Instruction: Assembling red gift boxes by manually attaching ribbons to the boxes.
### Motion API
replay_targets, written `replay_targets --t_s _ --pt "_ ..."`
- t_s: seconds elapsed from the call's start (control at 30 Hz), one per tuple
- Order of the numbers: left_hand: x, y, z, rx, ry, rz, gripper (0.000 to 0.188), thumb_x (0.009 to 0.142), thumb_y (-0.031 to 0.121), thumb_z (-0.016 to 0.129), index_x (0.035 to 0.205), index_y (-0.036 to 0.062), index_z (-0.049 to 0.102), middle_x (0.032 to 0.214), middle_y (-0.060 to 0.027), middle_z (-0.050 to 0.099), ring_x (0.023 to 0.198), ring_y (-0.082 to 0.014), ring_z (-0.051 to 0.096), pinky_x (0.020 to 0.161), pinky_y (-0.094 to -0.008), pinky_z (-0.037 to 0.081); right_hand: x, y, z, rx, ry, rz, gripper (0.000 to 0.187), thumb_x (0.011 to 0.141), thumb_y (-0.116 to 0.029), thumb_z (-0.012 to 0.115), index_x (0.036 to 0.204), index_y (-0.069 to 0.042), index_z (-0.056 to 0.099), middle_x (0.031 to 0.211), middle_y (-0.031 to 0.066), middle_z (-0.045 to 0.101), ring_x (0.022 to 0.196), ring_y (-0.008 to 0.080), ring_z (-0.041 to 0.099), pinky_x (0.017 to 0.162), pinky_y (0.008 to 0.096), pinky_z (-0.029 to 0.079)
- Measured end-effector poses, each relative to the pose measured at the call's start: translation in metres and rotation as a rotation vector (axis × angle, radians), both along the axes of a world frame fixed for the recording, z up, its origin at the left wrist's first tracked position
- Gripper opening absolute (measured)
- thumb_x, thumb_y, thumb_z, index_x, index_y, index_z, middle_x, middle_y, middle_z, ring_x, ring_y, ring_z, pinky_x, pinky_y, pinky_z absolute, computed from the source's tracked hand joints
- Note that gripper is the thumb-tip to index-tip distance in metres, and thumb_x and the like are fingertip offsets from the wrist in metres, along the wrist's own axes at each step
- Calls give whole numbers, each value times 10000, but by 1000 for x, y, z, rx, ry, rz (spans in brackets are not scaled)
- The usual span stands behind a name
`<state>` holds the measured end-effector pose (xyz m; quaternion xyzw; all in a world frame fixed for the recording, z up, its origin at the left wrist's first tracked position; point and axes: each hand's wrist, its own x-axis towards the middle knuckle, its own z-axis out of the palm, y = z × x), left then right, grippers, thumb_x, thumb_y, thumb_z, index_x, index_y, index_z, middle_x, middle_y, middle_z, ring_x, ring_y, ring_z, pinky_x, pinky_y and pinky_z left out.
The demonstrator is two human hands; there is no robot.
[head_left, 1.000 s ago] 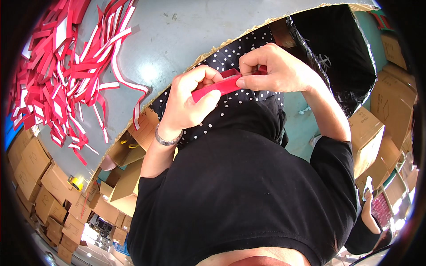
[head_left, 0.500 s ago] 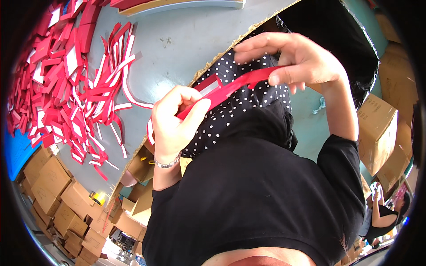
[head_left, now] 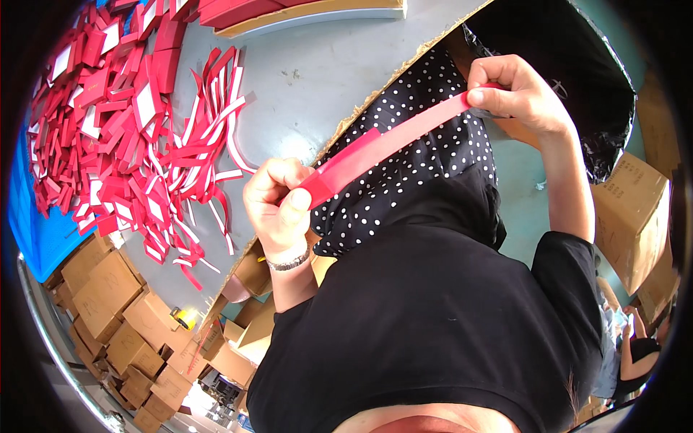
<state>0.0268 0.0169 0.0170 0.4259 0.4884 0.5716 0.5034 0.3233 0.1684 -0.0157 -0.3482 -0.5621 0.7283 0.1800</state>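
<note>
My left hand (head_left: 280,206) is closed on the near end of a small flat red box piece (head_left: 346,166), held over my lap. From this piece a lighter red strip (head_left: 426,124) runs straight toward the upper right. My right hand (head_left: 521,94) pinches the strip's far end between thumb and finger. The strip looks taut between both hands. Just left of my left hand, a bunch of red and white strips (head_left: 206,137) lies on the grey table (head_left: 281,101).
Many small red boxes (head_left: 94,144) are heaped at the table's left, beside a blue tray (head_left: 47,249). A long carton (head_left: 310,18) lies at the far edge. A black bag (head_left: 563,65) stands at upper right. Cardboard boxes (head_left: 105,303) are stacked lower left. Another person (head_left: 635,353) is at lower right.
My right hand has gone from loosely spread fingers to a pinch on the strip's end. The strip has straightened, and the red piece has turned in my left hand.
</note>
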Motion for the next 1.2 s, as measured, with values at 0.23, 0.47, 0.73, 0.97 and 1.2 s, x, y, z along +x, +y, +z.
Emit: replay_targets --t_s 0.23,0.47,0.73,0.97,1.2 --pt "0 1 -14 77 -188 -24 343 785 244 728 778 68 434 682 -1 446 605 -89 437 589 -240 396 -17 -6 -8 -16 25 -1 232 827 -271 688 733 -71 620 611 -90 474 554 -3 384 484 184 279" --pt "-3 -1 -24 144 -413 -72 299 790 205 721 815 62 459 759 -46 547 735 -156 590 763 -346 508 -30 -11 -18 -85 40 17 263 815 -302 703 702 -87 602 594 -97 452 532 -5 371 475 179 273" --pt "-9 -3 -33 215 -547 -133 276 779 183 720 879 63 493 1011 -122 631 942 -259 635 902 -475 478 -43 -16 -27 -157 95 65 220 841 -229 686 725 -69 586 588 -96 422 493 -2 300 444 196 215" --pt "4 4 -24 183 -425 0 369 797 267 731 730 107 405 572 30 393 484 -95 367 527 -292 350 -45 -18 -24 -131 95 65 201 843 -218 677 738 -67 598 576 -94 427 493 3 316 447 192 222" --pt "5 11 -27 152 -812 326 249 792 137 648 746 126 404 649 16 416 669 -143 451 648 -297 405 -73 -36 -7 -437 251 54 285 845 -268 681 734 -13 617 519 -30 476 430 50 412 427 215 331"
